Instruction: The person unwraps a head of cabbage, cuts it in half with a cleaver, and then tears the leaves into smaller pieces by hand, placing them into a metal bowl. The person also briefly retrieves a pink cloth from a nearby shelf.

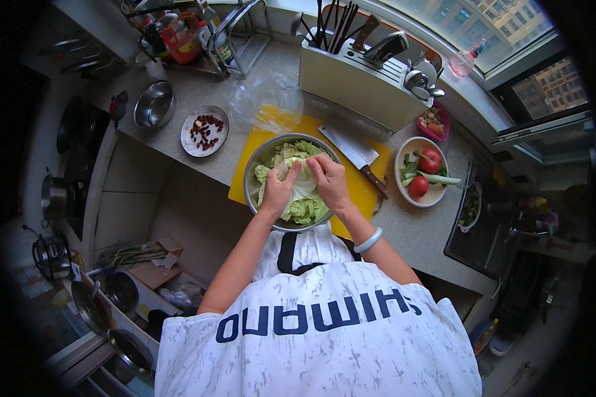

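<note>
A metal bowl (249, 184) stands on the yellow cutting board (305, 124), close to my body. Pieces of pale green cabbage (303, 212) fill much of it. Above these, my left hand (279, 187) and my right hand (332, 181) grip one cabbage leaf (304, 183) between them, thumbs on top and close together. The fingers beneath the leaf are partly hidden. On the board to the right of the bowl lies a cleaver (352, 146) with a brown wooden handle pointing toward my right side.
Left of the board are a plate of dried red chilies (219, 119) and an empty metal bowl (154, 105). A clear plastic bag (268, 94) lies behind. To the right, a basket (402, 183) holds tomatoes (430, 161) beside the sink (486, 248). A knife and utensil holder (362, 89) stands at the back.
</note>
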{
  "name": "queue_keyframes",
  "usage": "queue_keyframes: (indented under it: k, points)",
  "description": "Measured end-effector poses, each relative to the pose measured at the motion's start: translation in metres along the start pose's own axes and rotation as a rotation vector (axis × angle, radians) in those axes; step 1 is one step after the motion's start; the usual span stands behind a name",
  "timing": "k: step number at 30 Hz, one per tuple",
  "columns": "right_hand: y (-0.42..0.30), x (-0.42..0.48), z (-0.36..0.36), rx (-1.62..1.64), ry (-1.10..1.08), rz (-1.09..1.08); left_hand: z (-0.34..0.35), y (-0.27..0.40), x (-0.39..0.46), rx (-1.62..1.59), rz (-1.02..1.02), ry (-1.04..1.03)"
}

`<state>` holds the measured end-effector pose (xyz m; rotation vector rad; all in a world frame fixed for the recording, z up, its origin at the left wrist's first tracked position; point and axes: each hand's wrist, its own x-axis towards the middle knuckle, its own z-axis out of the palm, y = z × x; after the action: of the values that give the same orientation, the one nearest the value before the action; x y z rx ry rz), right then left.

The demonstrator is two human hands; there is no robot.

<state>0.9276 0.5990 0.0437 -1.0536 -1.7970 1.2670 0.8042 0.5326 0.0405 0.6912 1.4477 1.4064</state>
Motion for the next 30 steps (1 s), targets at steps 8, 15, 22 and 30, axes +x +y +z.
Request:
queue_keyframes:
  k: [8, 15, 22, 30]
  points:
    - [0.017, -0.004, 0.014, 0.290, 0.217, 0.192, 0.016, -0.010, -0.001, -0.214, 0.007, 0.136]
    - [0.025, 0.010, 0.026, 0.639, 0.575, 0.390, 0.037, -0.030, 0.007, -0.588, -0.238, 0.451]
    - [-0.002, 0.027, -0.021, 0.371, 0.771, 0.175, -0.006, -0.040, 0.022, -0.488, -0.438, 0.852]
    - [0.043, -0.003, -0.007, -0.426, 0.145, 0.133, -0.006, -0.017, 0.013, -0.098, -0.074, 0.620]
